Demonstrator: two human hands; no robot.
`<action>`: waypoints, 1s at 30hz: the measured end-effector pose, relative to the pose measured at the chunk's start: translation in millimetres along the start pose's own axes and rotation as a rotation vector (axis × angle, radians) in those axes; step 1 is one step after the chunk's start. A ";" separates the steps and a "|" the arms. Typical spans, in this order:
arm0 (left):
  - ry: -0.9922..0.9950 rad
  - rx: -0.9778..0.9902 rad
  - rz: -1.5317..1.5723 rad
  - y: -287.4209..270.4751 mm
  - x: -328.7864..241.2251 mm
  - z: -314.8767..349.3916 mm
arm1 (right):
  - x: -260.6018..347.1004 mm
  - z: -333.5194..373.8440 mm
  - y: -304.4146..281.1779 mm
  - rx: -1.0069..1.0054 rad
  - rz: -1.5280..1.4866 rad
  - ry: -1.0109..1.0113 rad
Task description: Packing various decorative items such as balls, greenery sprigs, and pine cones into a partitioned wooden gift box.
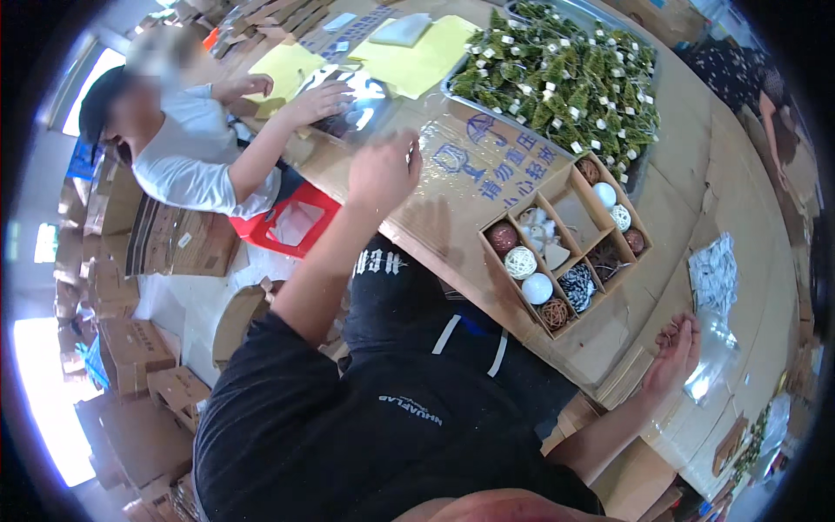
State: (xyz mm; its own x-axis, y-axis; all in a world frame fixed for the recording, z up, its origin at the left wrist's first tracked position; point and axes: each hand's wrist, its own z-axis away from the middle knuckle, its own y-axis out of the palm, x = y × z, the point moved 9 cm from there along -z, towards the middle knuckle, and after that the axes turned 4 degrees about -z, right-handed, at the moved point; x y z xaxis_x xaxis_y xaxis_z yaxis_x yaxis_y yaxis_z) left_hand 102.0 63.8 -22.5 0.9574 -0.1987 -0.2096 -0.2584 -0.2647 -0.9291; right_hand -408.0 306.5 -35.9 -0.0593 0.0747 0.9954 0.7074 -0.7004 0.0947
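Observation:
My left hand (pixel 383 174) is raised over the near edge of the cardboard-covered table, its fingers curled together; what they hold, if anything, is hidden. At the right, my right hand (pixel 674 352) hovers palm inward with loosely bent fingers and nothing visible in it. It is beside a clear plastic bag (pixel 713 361) and a bundle of silvery-white strips (pixel 715 274). Between my hands sits a divided cardboard box (pixel 515 293). Its compartments hold brown balls (pixel 503 237), white balls (pixel 537 288), a brown twig ball (pixel 554 313) and a dark-and-white pinecone (pixel 577 285). One middle compartment (pixel 581 211) is bare.
A metal tray (pixel 499 116) at the back holds many small green trees with white cubes. Yellow sheets (pixel 416 56) lie to its left. A co-worker (pixel 187 161) sits at the left with hands over clear plastic (pixel 352 117). Cardboard boxes (pixel 143 426) pile up on the floor.

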 end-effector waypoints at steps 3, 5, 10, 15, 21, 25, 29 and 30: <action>-0.082 0.313 0.153 53.2 -13.9 26.2 | -6.2 -3.7 8.5 0.010 0.021 0.024; -0.022 0.285 0.187 80.9 -15.1 40.4 | -3.6 -10.1 23.1 0.029 0.041 0.020; 0.056 0.057 0.344 97.9 -21.9 51.0 | 37.9 -20.9 30.5 -0.002 0.213 -0.124; 0.053 0.056 0.334 93.5 -14.4 51.1 | 33.3 -41.7 111.7 0.157 0.362 -0.141; 0.051 0.071 0.322 102.4 -21.4 49.4 | -67.6 -131.4 192.0 0.626 0.618 0.240; 0.059 0.017 0.392 94.2 -18.0 50.4 | -113.7 -111.9 161.4 0.572 0.275 0.472; 0.036 0.033 0.354 92.5 -16.1 47.2 | -94.9 -43.7 108.4 0.067 0.024 0.409; 0.033 0.035 0.357 92.4 -16.6 47.1 | -98.6 -27.2 103.1 0.050 -0.077 0.436</action>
State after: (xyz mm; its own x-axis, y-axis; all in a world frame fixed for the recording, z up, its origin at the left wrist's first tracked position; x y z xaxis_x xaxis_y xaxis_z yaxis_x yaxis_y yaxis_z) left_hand 68.3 87.1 -119.2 0.8025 -0.3038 -0.5135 -0.5708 -0.1406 -0.8090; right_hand -348.4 207.6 -124.0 -0.3969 -0.1886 0.8983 0.7218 -0.6687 0.1785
